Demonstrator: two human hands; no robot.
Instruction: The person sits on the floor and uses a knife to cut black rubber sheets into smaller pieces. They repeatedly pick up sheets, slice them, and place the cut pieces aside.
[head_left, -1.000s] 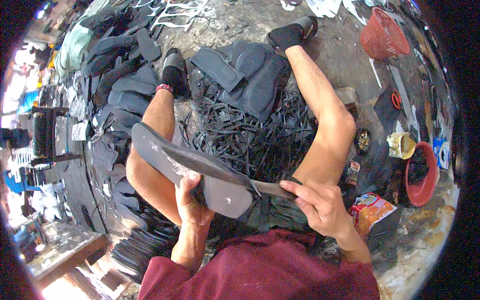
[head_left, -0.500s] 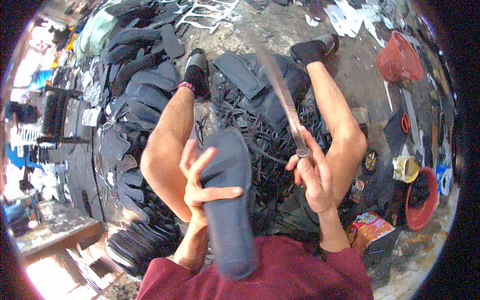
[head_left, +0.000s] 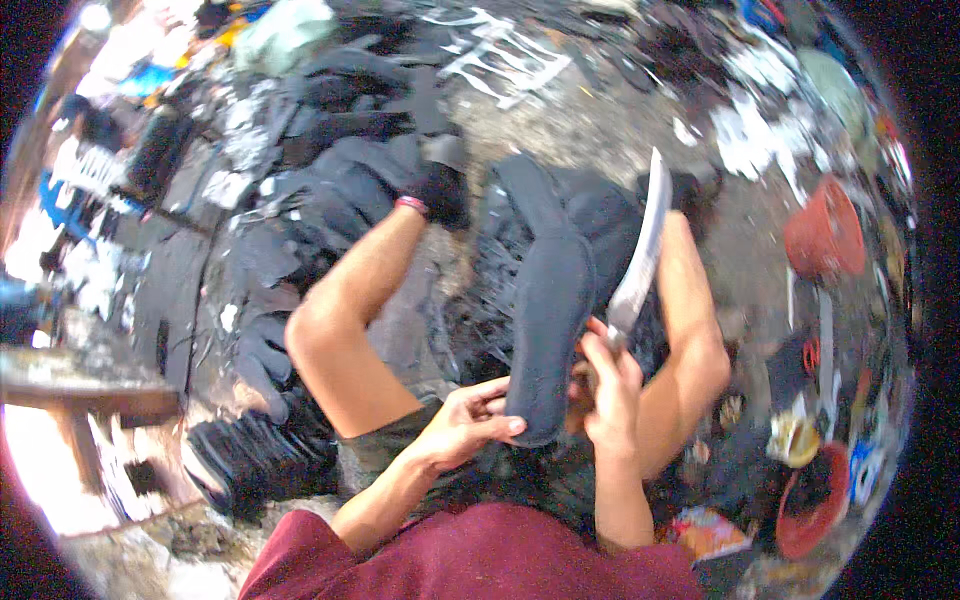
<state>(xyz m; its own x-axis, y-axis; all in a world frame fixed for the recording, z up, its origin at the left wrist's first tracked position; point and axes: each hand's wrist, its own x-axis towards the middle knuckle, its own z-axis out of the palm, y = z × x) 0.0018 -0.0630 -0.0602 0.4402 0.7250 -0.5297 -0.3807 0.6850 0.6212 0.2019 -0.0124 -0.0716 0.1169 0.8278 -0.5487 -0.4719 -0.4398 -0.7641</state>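
Observation:
My left hand (head_left: 462, 428) pinches the near, narrow end of a dark shoe sole (head_left: 548, 330), with the thumb on top and the fingers beneath. The sole points away from me, tilted over my lap. Beside its right edge, my right hand (head_left: 612, 395) is closed round the handle of a long curved knife (head_left: 643, 245), blade pointing up and away. The handle is mostly hidden by my fingers. Between my legs, black scraps and a dark sheet piece (head_left: 525, 185) lie on the ground, partly covered by the sole.
Loose black soles (head_left: 350, 165) are heaped beyond my left leg, and a row of stacked soles (head_left: 262, 455) lies nearer. A wooden bench (head_left: 90, 397) stands at left. On the right are a red bucket (head_left: 822, 232), red-handled scissors (head_left: 811, 353) and a red basin (head_left: 785, 515).
The sole has moved forward and right, and my left hand has shifted from its middle to its near end. The knife has swung rightward beside the sole. The whole view has shifted.

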